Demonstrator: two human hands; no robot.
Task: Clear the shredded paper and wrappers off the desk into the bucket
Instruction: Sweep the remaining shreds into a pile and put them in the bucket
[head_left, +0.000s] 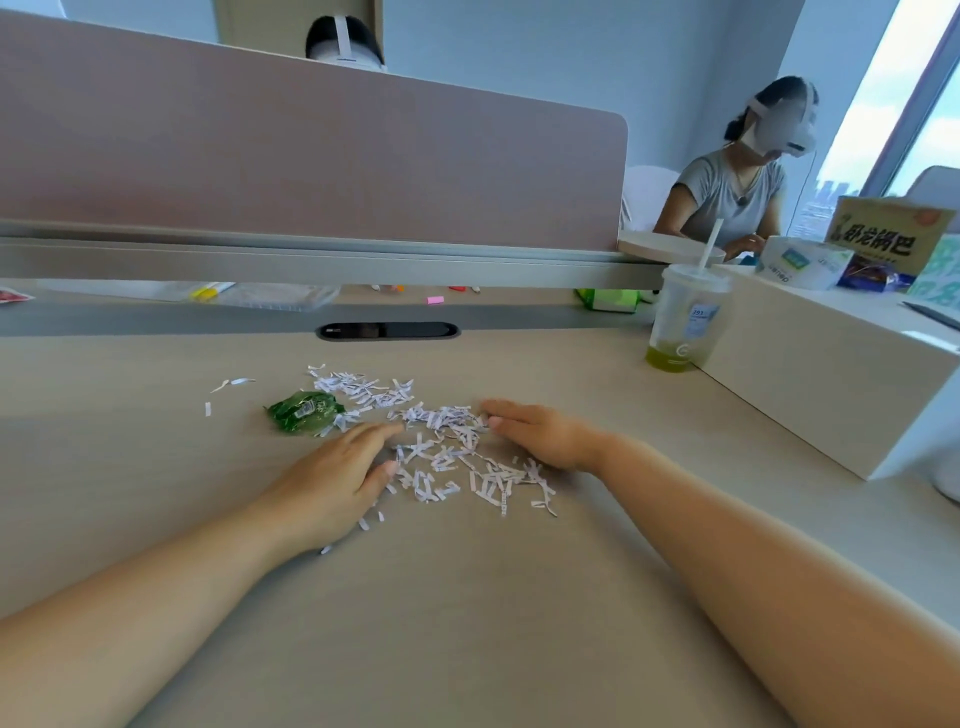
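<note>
Pale wood desk (467, 623) fills the head-camera view, backed by a dusty-pink partition screen (311, 166) with a grey rail beneath it and a dark cable slot (387, 330) set into the desktop. Scattered across the middle of the desk lies shredded paper (447, 457) — short white strips, thickest between the two hands, with a looser trail running up and to the left and a few stray bits well apart on the far left. Just left of that trail sits a crumpled green wrapper (305, 413), touching some of the strips. The person's left hand (332, 483) rests palm down on the desk at the left edge of the pile, fingers held together and slightly curled, holding nothing. The right hand (540, 434) lies flat on the right edge of the pile, fingers together and pointing left toward the strips, also gripping nothing. Both bare forearms reach in from the bottom corners. To the right stands a clear plastic cup (685, 322) with a straw and a little green liquid at the bottom, just beside a white box-like ledge (831, 374) that carries a snack box and a tissue roll. Beyond the partition, two other people wear white headsets. No bucket is in view.
</note>
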